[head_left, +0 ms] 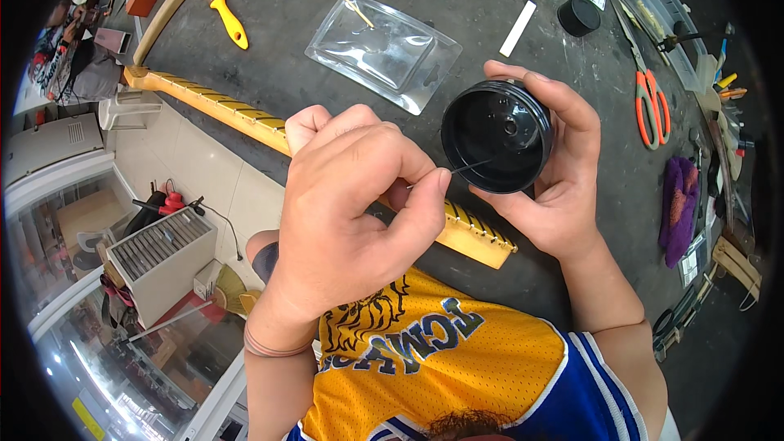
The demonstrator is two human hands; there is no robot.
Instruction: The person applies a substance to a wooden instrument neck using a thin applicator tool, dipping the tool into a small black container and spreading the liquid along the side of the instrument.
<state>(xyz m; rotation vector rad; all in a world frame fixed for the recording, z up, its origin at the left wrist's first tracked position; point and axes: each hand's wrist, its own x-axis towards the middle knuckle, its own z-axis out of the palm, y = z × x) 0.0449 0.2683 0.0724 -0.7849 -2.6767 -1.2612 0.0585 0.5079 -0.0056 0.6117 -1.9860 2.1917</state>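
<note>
My right hand is wrapped round a round black open jar, its mouth tilted toward me. The inside is dark and glossy, and I cannot tell what it contains. My left hand pinches a thin dark rod between thumb and forefinger, with its far end inside the jar's mouth. Below both hands lies a pale wooden guitar neck with a row of frets, running from the far left toward the near middle; my left hand hides part of it.
Beyond my hands lie a clear plastic blister pack with a thin wooden stick, a white strip and a black lid. A yellow-handled brush is at far left. Orange-handled scissors and a purple cloth lie right.
</note>
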